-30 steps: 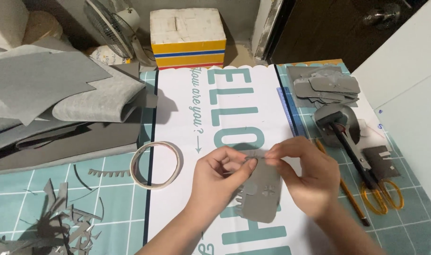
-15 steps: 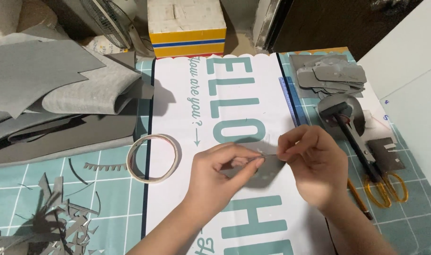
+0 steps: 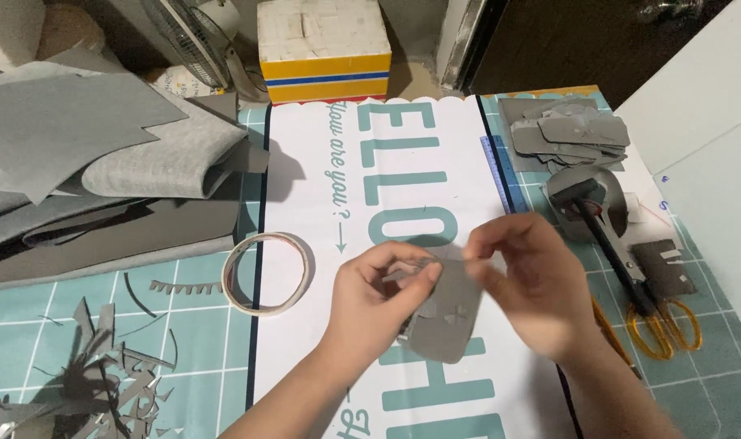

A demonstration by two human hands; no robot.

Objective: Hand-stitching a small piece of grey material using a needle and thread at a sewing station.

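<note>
A teal gridded cutting mat [image 3: 184,341] covers the table, with a white printed banner sheet [image 3: 387,179] down its middle giving a smooth surface. Folded grey fabric [image 3: 102,162] crowds the left edge; a tape roll [image 3: 266,272] sits beside the banner. Above the banner, the left hand [image 3: 379,297] and right hand [image 3: 533,284] pinch a small grey cut-out piece [image 3: 448,313] by its upper edge, letting it hang free. Yellow-handled scissors [image 3: 659,325] lie right.

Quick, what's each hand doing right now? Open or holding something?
Left hand: closed, pinching the top edge of the grey cut-out piece.
Right hand: closed, fingers pinching the same grey piece at its top.
</note>
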